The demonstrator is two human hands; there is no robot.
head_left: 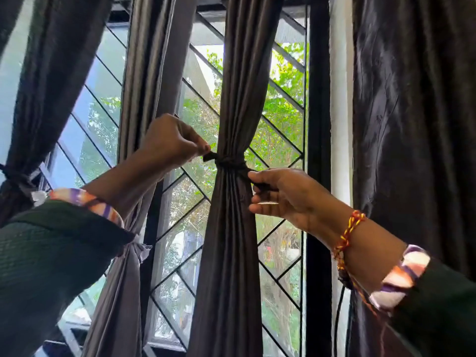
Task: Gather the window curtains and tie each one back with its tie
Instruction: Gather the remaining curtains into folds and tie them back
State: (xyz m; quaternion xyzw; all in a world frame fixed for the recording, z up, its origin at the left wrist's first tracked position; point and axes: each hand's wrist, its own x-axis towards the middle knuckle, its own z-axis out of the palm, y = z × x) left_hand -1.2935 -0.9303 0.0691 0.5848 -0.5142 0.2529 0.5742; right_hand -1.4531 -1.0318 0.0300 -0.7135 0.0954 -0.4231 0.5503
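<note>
- We see the middle curtain (233,99), dark satiny cloth with a soft sheen, cinched into narrow pleats by its dark tie (230,162) in front of the diamond-barred window grille (195,191).
- Our left hand (171,141) pinches one flat tie end with curled fingers.
- Our right hand (283,195) pinches the other end between thumb and forefinger; the lower fingers lie loosely extended.
- The knot itself is hard to make out.
- A braided red-and-yellow wrist thread (347,235) circles the right wrist.

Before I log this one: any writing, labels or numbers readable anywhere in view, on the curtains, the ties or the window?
None. No text shows on the middle curtain, its tie, the other curtains or the window grille. The colourful patches seen through the glass at lower right are too blurred to tell whether they carry any writing.
</note>
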